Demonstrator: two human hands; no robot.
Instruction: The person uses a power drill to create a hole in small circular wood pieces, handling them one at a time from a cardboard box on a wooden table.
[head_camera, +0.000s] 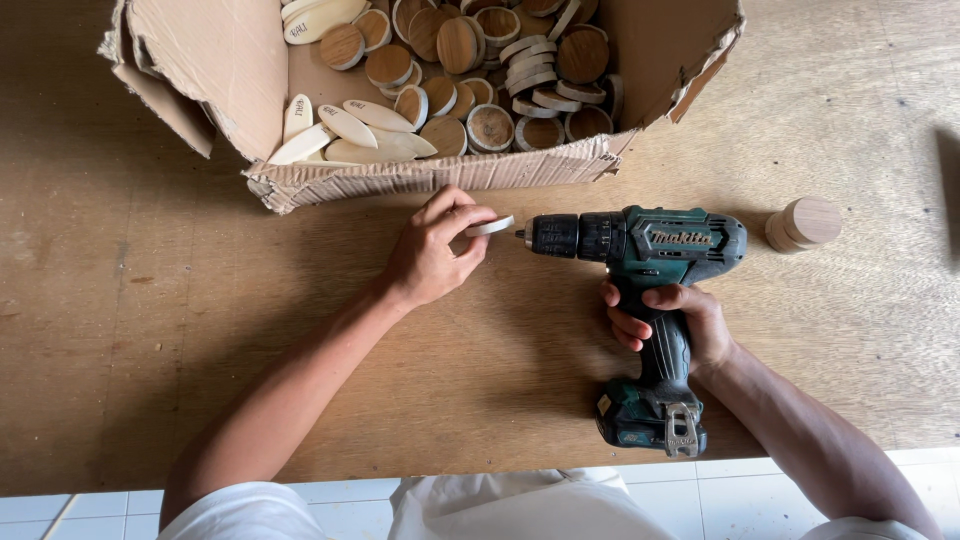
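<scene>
- The left hand (430, 255) pinches a small pale wooden disc (489, 226) on edge between thumb and fingertips, holding it upright just above the desk (200, 330).
- The right hand (672, 325) is wrapped shut around the grip of a teal and black cordless drill (640, 250), which lies level and points toward the left hand.
- The drill's bit (521, 234) sits right at the disc's face, touching it or nearly so; the exact contact is too small to tell.
- To drill well here, the bit should probably meet the disc square and at its centre, with the left fingertips kept at the rim, clear of the bit's path.
- A light, slow trigger squeeze seems wise, since a thin disc held only by a pinch could spin or split if the bit grabs.
- Bracing the left wrist against the desk would likely steady the disc; keeping the drill level would stop the hole running off at an angle.
- Beyond the left hand stands a torn cardboard box (430, 175) filled with round wooden discs (520, 70) and pale, flat oval wooden pieces (350, 135).
- Past the drill's rear, well to the outside of the right hand, a short wooden cylinder (803, 224) rests on the desk.
</scene>
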